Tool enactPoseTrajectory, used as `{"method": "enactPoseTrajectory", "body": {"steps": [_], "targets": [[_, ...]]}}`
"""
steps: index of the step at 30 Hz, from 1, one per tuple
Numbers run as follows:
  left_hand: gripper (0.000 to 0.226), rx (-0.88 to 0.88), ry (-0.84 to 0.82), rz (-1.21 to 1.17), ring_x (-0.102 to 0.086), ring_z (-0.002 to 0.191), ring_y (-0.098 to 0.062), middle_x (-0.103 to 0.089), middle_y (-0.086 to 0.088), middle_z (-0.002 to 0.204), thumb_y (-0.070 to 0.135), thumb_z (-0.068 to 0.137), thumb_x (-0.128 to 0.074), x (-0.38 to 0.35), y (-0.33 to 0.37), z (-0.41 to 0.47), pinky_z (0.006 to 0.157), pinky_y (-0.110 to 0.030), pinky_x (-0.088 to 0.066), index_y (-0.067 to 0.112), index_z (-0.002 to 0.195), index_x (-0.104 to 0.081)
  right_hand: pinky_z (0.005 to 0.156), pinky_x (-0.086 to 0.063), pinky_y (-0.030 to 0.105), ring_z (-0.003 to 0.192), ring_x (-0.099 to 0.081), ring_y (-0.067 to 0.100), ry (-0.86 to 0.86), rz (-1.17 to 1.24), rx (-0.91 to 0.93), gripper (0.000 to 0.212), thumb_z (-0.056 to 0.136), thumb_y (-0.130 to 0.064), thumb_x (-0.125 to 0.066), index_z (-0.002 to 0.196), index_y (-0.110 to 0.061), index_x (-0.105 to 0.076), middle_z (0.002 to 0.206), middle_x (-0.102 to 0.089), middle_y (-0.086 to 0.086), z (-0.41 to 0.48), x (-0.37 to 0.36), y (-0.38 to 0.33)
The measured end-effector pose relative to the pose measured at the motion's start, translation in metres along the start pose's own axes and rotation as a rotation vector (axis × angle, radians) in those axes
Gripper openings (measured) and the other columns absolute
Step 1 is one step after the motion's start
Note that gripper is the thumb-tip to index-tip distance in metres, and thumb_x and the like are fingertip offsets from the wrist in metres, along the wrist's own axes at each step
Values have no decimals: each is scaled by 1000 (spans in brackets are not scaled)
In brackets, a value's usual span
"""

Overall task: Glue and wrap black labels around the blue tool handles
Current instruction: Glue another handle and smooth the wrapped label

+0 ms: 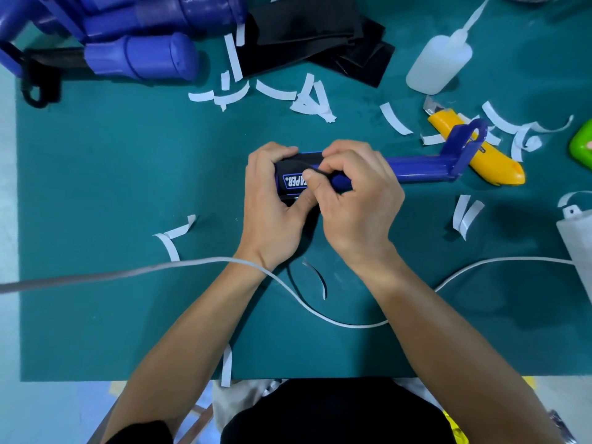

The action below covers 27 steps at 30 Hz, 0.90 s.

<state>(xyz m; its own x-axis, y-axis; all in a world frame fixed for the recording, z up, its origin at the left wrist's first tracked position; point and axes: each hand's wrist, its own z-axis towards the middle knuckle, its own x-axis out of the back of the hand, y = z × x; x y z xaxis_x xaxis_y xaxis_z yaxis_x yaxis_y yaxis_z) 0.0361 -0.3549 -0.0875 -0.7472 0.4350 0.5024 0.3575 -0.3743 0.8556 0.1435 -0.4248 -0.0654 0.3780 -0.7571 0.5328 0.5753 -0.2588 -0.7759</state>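
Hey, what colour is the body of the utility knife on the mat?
The utility knife has a yellow body, shown best in the head view.

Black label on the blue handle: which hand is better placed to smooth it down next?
Probably the right hand: its thumb and forefinger pinch the black label at its edge. The left hand grips the blue tool at its labelled end, steadying it.

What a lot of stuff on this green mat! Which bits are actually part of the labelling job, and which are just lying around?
In the job: blue plastic tool handle gripped by left hand and right hand; black printed label on it; spare black sheets; translucent squeeze bottle, likely glue; piled blue handles.
Lying about: yellow utility knife; white paper strips; white cable; green object.
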Motion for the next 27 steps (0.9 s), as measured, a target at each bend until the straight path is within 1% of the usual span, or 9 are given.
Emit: {"method": "enactPoseTrajectory", "body": {"steps": [6,8,11,13,14,16,24,25,27], "targets": [[60,50,22,-108,-56,113,-28,-50,9,122,11,79,-85,1,4,-1,96,-52,-49,33,123,-49,70,-51,35,75,-63,19,-54,83,35,23,78,-17,-87,68,-8,-69,90,-73,0,12,9,14],[67,43,17,-99,-56,114,-23,-49,12,123,6,77,-84,3,4,0,98,-42,-50,34,125,-47,71,-50,35,75,-62,22,-87,97,77,24,79,-15,-87,68,-6,-68,90,-72,2,16,13,20],[76,29,14,-83,-56,117,-8,-49,19,125,4,75,-87,6,3,2,100,-18,-43,35,131,-45,84,-47,33,88,-63,24,-107,82,114,24,81,-15,-86,70,-5,-66,94,-72,3,15,12,22],[74,13,10,-67,-56,116,-2,-49,21,122,3,72,-87,7,4,3,97,-12,-40,32,129,-50,93,-45,43,103,-61,12,-145,70,96,24,83,-19,-83,75,-5,-64,100,-72,3,14,12,22],[72,11,6,-61,-55,114,0,-49,21,120,2,71,-87,8,5,4,96,-10,-40,31,127,-53,95,-44,46,107,-56,-2,-170,67,80,25,84,-21,-81,78,-6,-62,101,-73,2,14,12,22],[68,12,3,-48,-55,110,4,-50,19,115,1,68,-87,10,6,6,93,-7,-39,29,123,-60,94,-44,48,107,-44,-20,-201,75,52,27,85,-24,-78,82,-6,-57,103,-74,0,14,14,22],[45,56,-17,-150,-57,108,-3,-53,10,109,2,82,-82,16,4,7,101,-20,-45,21,121,-74,93,-44,45,102,-42,-20,-177,109,-32,27,81,-22,-78,80,-10,-55,105,-74,-9,11,13,21],[43,67,-14,-169,-57,109,-3,-52,9,109,2,84,-80,16,4,6,102,-25,-47,20,122,-74,94,-43,42,102,-42,-20,-182,102,-38,26,81,-21,-78,80,-10,-55,105,-74,-9,11,13,20],[43,98,-9,-220,-57,109,-4,-51,11,109,3,88,-77,15,7,6,101,-46,-54,24,126,-72,96,-40,35,101,-44,-15,-210,92,-69,23,83,-20,-77,82,-10,-56,106,-74,-11,13,15,19]]}}
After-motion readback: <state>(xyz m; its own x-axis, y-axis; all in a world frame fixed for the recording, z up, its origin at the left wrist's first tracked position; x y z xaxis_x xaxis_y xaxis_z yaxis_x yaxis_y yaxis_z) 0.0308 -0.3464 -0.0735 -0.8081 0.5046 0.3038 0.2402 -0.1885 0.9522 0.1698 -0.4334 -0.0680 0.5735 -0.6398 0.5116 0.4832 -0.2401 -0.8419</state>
